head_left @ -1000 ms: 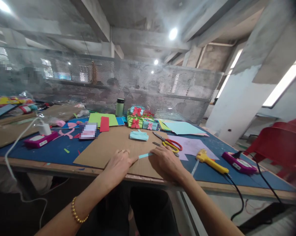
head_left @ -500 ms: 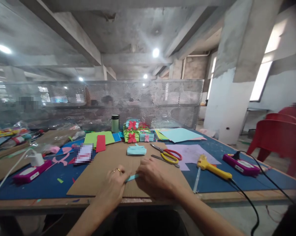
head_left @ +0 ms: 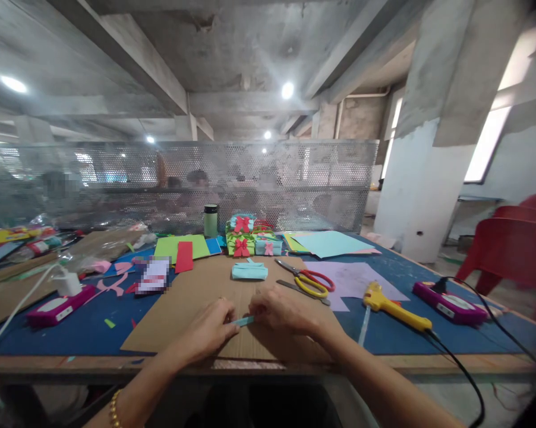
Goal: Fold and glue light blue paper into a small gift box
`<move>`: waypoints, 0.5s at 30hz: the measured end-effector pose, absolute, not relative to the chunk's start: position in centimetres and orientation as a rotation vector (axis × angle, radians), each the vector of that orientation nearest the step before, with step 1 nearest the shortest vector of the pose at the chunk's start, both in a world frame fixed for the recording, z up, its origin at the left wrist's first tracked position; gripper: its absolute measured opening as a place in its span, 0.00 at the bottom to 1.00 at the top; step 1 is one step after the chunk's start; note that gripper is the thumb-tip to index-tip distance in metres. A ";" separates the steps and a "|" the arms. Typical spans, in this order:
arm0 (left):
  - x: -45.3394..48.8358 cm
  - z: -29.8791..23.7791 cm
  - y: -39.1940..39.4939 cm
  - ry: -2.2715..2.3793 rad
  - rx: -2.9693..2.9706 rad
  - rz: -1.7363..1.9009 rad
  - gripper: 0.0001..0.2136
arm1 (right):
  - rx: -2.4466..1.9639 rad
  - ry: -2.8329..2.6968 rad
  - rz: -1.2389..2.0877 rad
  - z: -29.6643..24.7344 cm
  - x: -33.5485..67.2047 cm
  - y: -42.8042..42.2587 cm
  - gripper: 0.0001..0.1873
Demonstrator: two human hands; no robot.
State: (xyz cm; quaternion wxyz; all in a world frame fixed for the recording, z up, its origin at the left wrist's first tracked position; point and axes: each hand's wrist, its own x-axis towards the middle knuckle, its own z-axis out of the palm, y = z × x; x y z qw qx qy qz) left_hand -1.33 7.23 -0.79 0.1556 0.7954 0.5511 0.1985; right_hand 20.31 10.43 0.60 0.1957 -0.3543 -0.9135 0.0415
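Observation:
Both my hands rest on a brown cardboard sheet [head_left: 192, 315] on the blue table. My left hand [head_left: 208, 330] and my right hand [head_left: 283, 309] pinch the two ends of a thin light-blue paper strip [head_left: 242, 321] held between them. A folded light-blue paper piece [head_left: 249, 271] lies a little beyond my hands. Red-and-yellow scissors [head_left: 310, 280] lie just right of it, with a dark blade or cutter [head_left: 301, 291] beside them.
A yellow glue gun [head_left: 395, 309] with a black cord lies to the right, near a purple device [head_left: 448, 303]. Another purple device [head_left: 54, 306] with a white charger sits left. Small gift boxes with red bows [head_left: 245, 235], coloured paper sheets and a green bottle [head_left: 210, 220] stand farther back before a mesh screen.
My hands have drawn closer together along the strip, so less of it shows between them. The camera has tilted and shifted slightly.

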 end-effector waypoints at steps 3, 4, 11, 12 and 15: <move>-2.4 0.3 8.5 1.528 2.290 0.713 0.06 | -0.921 -2.490 0.197 2.5 20.5 11.2 0.08; -2.8 0.8 9.0 1.521 2.295 0.775 0.07 | -0.907 -2.439 0.223 3.3 20.7 11.8 0.07; -4.1 3.9 13.3 1.268 1.881 1.135 0.12 | -0.865 -1.695 0.419 6.7 21.0 17.0 0.21; -3.8 4.0 13.9 1.222 1.829 1.175 0.12 | -0.850 -1.650 0.482 6.5 20.7 17.4 0.24; -2.0 4.1 15.5 1.096 1.750 1.192 0.15 | -0.813 -1.683 0.689 5.0 19.2 17.5 0.26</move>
